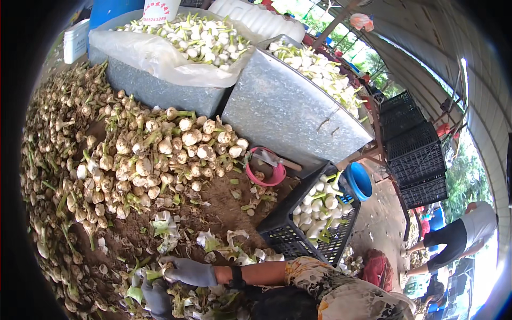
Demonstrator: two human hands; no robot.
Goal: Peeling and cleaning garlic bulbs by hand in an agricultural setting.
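My right hand [188,272], in a grey glove with a black band at the wrist, holds a garlic bulb [168,265] low in the view. A green stem [153,275] sticks out from the bulb toward my left hand [157,297], also gloved in grey. The left fingers are right at the stem, but whether they close on it is unclear. Peeled-off husks and leaves [204,300] lie beneath and beside both hands. A heap of soil-stained garlic [144,168] with stems spreads over the ground on the left and ahead.
Ahead stand two metal bins [288,104] filled with trimmed garlic. A black crate [280,224] of white bulbs sits right of my arm, beside a blue bucket [359,182]. A knife [289,163] rests across a pink basket [265,183]. Another person [460,232] bends over at far right.
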